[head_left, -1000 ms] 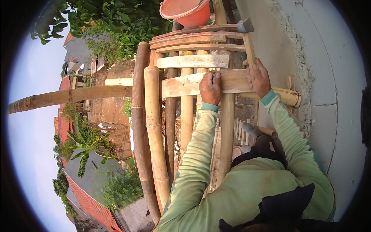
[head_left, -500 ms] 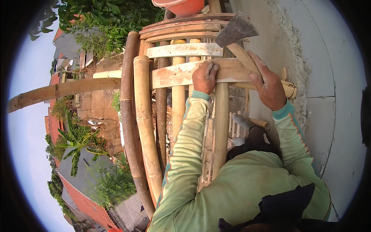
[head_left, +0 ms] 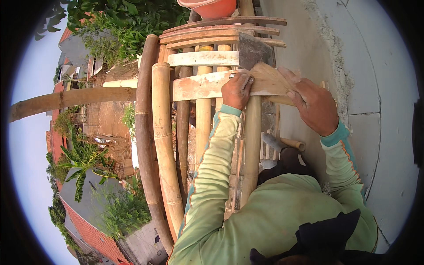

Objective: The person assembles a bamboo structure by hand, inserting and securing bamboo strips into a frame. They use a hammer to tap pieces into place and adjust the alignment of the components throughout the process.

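A pale, worn wooden plank (head_left: 194, 87) lies across the bamboo poles in front of me. My left hand (head_left: 236, 91) rests on it with the fingers curled tight; whatever they hold, if anything, is hidden. My right hand (head_left: 316, 104) is closed around the wooden handle (head_left: 276, 77) of a hatchet, just over the plank's right part. The hatchet's dark, flat metal head (head_left: 254, 51) is beyond the plank, close to my left hand. The handle and right fingers are smeared by motion.
More wooden slats (head_left: 207, 37) lie beyond the plank, with an orange bucket (head_left: 212, 9) behind. Upright-looking bamboo poles (head_left: 165, 128) line the left edge; houses and trees show far below. A grey wall (head_left: 362, 132) runs along the right.
My right hand has turned the hatchet, so its head has swung left and nearer the plank. My right hand has shifted slightly right and nearer. The left hand stays on the plank.
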Demonstrator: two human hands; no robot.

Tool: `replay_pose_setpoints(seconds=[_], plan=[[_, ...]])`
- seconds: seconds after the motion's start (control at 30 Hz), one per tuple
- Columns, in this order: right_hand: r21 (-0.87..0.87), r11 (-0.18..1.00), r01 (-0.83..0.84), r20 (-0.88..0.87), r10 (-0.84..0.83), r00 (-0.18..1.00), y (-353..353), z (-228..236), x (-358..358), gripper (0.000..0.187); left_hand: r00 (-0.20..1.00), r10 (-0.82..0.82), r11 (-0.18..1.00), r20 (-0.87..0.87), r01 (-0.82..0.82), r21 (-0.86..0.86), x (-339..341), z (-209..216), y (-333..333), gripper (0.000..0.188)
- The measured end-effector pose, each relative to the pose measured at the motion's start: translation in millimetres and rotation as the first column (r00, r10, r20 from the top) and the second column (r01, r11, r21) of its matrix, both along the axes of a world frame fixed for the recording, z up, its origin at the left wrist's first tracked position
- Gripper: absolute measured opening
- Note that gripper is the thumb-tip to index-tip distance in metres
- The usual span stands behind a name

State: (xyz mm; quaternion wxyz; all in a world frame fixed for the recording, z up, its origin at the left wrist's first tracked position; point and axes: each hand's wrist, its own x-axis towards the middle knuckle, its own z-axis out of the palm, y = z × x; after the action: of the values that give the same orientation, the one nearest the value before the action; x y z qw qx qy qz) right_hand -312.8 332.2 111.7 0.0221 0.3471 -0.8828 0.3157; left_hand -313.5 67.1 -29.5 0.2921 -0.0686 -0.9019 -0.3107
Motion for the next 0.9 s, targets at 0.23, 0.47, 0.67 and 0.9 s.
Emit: replay_pose_setpoints(seconds=[0.23, 0.47, 0.67, 0.9], plan=[[-0.468, 0.883, 0.033, 0.066, -0.002, 0.998, 8, 1, -4, 0.052, 0.998, -0.010, 0.943, 0.067, -0.013, 0.332, -6, -1, -11, 0.011], [-0.471, 0.882, 0.012, 0.155, 0.069, 0.985, 1, -34, 0, 0.051, 0.989, -0.041, 0.955, 0.140, -0.002, 0.296, -5, 0, -23, 0.010], [-0.373, 0.928, -0.006, 0.120, 0.055, 0.991, -5, -7, 3, 0.053, 0.997, -0.069, 0.988, 0.036, 0.063, 0.142, -2, 5, -19, 0.007], [0.240, 0.970, -0.035, 0.088, 0.014, 0.996, -18, -24, -10, 0.054, 0.994, -0.081, 0.991, 0.068, 0.073, 0.108, 2, 7, -17, 0.008]])
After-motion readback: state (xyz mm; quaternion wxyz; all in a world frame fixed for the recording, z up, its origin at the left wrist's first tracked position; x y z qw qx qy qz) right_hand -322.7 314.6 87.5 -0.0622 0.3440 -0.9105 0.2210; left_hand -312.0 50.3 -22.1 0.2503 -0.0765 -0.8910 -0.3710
